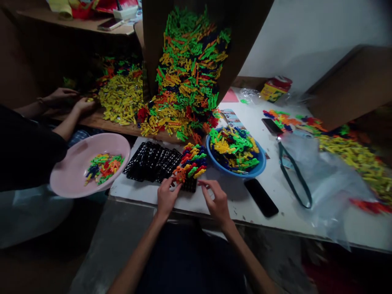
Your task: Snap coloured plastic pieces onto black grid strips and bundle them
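My left hand (167,197) is at the near edge of a black grid tray (191,185), its fingers closed on a small orange plastic figure (180,174). Rows of red, yellow, green and blue plastic figures (194,160) stand on that tray. My right hand (217,199) is just off the tray's right corner, thumb and forefinger drawn together in a pinch; whatever lies between the tips is too small to make out. More black grid trays (150,161) overlap in a stack to the left. A blue bowl (260,167) full of mixed figures is beyond my right hand.
A large box (245,45) spills figures onto the table (232,196). Right of the bowl lie a black phone (261,197), a dark strap (292,171) and a clear plastic bag (333,183). At left, a co-worker's hands (82,105) work above a pink basin (70,171).
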`<state>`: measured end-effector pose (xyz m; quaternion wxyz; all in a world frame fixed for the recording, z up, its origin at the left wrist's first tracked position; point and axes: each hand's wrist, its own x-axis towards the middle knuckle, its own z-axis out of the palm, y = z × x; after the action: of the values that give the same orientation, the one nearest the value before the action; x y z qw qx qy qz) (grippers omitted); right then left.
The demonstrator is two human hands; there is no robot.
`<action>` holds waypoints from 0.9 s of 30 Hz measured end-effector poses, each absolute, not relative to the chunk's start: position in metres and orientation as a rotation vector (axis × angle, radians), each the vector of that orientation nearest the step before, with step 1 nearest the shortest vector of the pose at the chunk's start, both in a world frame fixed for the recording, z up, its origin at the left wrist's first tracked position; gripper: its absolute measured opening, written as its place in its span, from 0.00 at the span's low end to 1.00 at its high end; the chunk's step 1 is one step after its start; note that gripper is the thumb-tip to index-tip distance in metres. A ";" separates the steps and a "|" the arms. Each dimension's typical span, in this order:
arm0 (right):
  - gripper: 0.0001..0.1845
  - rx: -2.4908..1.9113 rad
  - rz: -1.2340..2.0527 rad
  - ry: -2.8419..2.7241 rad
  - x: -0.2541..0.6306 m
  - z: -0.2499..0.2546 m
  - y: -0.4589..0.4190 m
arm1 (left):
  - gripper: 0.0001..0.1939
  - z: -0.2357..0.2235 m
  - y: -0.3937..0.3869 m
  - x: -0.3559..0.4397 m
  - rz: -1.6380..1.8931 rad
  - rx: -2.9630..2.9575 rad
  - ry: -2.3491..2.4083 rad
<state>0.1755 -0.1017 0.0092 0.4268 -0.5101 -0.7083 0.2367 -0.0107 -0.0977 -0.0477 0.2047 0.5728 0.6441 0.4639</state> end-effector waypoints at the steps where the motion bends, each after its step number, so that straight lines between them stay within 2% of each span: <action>1: 0.13 -1.244 0.501 -1.803 0.177 0.014 -0.093 | 0.08 -0.051 -0.093 -0.010 1.299 1.654 1.827; 4: 0.16 -1.152 0.332 -1.946 0.178 0.023 -0.067 | 0.08 -0.060 -0.084 -0.004 1.315 1.779 1.879; 7: 0.17 -1.100 0.296 -2.055 0.176 0.020 -0.049 | 0.10 -0.070 -0.082 0.004 1.309 1.834 1.985; 17: 0.11 -1.049 0.331 -1.962 0.171 0.004 -0.042 | 0.12 -0.066 -0.084 0.019 1.226 1.813 2.153; 22: 0.08 -1.058 0.340 -1.915 0.168 0.003 -0.042 | 0.10 -0.064 -0.086 0.021 1.277 1.759 2.048; 27: 0.07 -1.071 0.330 -1.910 0.165 0.003 -0.043 | 0.09 -0.063 -0.085 0.017 1.134 1.828 2.050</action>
<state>0.1654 -0.0433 0.0025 0.4472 -0.4326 -0.7715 0.1333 0.0173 -0.0845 -0.0632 0.0850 0.6129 0.6874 0.3803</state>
